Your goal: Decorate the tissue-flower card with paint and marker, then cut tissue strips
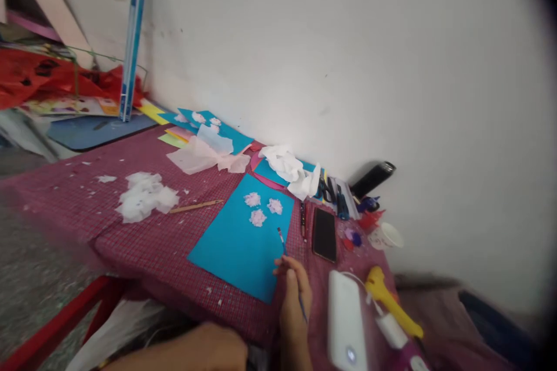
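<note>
My right hand [293, 293] is closed around a thin blue paintbrush [282, 240]. The brush points up and away, its tip over the right side of a blue sheet of paper [235, 243]. Three pale pink crumpled-paper flowers [257, 218] sit on the sheet's upper part. At the bottom edge my left arm [187, 351] lies blurred across the view; the fingers on that side are hidden. Left of the sheet are a wooden stick or pencil [195, 206] and a heap of white tissue scraps [145, 197].
A phone [324, 235], a dark pencil [303, 220] and a white power bank [346, 319] lie to the right, with a yellow glue gun [391, 301] beyond. Crumpled white tissue [287, 168], scissors [324, 188] and a paper cup [387, 236] are near the wall.
</note>
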`<act>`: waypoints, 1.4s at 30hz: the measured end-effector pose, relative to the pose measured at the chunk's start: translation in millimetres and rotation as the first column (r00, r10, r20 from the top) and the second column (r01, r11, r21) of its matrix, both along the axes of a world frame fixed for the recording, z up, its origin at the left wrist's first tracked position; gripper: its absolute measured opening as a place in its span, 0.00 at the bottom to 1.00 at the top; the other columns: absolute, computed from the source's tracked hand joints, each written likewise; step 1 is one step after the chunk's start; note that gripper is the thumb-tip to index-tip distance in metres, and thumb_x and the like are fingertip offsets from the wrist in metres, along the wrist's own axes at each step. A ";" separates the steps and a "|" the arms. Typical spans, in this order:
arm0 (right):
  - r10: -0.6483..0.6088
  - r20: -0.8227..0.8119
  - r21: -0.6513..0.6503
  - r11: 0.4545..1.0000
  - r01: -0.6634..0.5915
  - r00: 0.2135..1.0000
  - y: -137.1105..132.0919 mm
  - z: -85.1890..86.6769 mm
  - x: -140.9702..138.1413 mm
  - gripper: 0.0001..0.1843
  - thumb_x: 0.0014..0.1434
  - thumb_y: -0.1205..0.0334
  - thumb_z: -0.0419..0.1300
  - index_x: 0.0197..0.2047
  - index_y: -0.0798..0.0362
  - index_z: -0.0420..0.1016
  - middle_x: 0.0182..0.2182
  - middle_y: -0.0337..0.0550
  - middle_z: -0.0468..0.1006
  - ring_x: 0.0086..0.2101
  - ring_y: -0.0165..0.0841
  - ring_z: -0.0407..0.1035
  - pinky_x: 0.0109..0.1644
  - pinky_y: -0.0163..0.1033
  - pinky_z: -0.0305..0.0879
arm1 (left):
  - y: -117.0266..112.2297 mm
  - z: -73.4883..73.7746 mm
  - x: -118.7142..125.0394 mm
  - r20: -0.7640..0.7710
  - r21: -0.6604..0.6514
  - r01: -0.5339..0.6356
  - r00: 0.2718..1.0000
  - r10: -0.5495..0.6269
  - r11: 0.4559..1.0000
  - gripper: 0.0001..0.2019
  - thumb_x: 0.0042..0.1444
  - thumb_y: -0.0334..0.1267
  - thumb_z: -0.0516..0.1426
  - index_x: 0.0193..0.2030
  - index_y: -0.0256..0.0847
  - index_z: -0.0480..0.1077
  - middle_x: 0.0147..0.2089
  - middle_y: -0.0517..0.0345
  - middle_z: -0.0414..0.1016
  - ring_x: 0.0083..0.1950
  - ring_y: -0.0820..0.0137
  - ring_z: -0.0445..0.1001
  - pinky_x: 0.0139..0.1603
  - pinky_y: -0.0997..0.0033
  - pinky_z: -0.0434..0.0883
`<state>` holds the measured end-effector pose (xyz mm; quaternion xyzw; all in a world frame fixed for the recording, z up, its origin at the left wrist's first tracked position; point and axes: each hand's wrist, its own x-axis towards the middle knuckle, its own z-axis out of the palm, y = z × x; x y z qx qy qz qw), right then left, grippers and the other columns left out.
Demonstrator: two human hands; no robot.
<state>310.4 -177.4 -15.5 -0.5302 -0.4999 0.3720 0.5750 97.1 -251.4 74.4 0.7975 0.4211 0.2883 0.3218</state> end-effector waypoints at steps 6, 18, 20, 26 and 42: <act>-0.204 -0.013 0.013 0.979 0.204 0.979 13.6 5.3 -11.0 0.16 0.62 0.50 0.56 0.46 0.51 0.74 0.35 0.44 0.82 0.35 0.38 0.76 0.42 0.44 0.71 | 76.3 -54.2 -53.0 -0.235 0.201 -0.071 0.965 0.118 0.977 0.14 0.67 0.34 0.49 0.53 0.43 0.73 0.55 0.51 0.78 0.56 0.62 0.73 0.58 0.59 0.71; -0.236 0.170 -0.018 0.970 0.242 0.957 94.6 43.4 -21.7 0.09 0.57 0.56 0.54 0.32 0.49 0.74 0.24 0.39 0.79 0.27 0.35 0.73 0.32 0.38 0.68 | 111.7 -116.3 -85.0 -0.307 0.518 0.077 0.946 0.101 0.852 0.17 0.61 0.42 0.60 0.57 0.50 0.73 0.61 0.58 0.77 0.59 0.60 0.76 0.53 0.58 0.78; -0.209 0.200 -0.033 0.975 0.220 0.957 107.3 40.8 -19.6 0.09 0.57 0.57 0.55 0.30 0.49 0.74 0.23 0.38 0.78 0.25 0.34 0.71 0.30 0.37 0.66 | 115.1 -115.8 -88.2 -0.311 0.523 0.094 0.947 0.086 0.847 0.17 0.61 0.43 0.60 0.57 0.51 0.74 0.61 0.59 0.77 0.58 0.61 0.77 0.52 0.60 0.79; -0.198 0.244 -0.065 0.973 0.219 0.950 108.3 35.7 -15.0 0.09 0.57 0.61 0.53 0.30 0.49 0.74 0.21 0.35 0.74 0.23 0.32 0.67 0.28 0.35 0.61 | 123.4 -111.4 -95.5 -0.371 0.417 0.202 0.928 -0.037 0.886 0.18 0.60 0.41 0.59 0.58 0.54 0.75 0.62 0.59 0.76 0.57 0.61 0.78 0.52 0.63 0.80; -0.174 0.155 -0.115 0.974 0.193 0.972 109.3 26.2 -3.6 0.10 0.57 0.61 0.53 0.29 0.50 0.74 0.19 0.34 0.73 0.22 0.31 0.66 0.26 0.35 0.60 | 135.6 -94.6 -81.8 -0.256 0.111 0.116 0.963 -0.084 0.987 0.09 0.63 0.37 0.54 0.34 0.48 0.74 0.43 0.59 0.80 0.47 0.65 0.77 0.69 0.46 0.62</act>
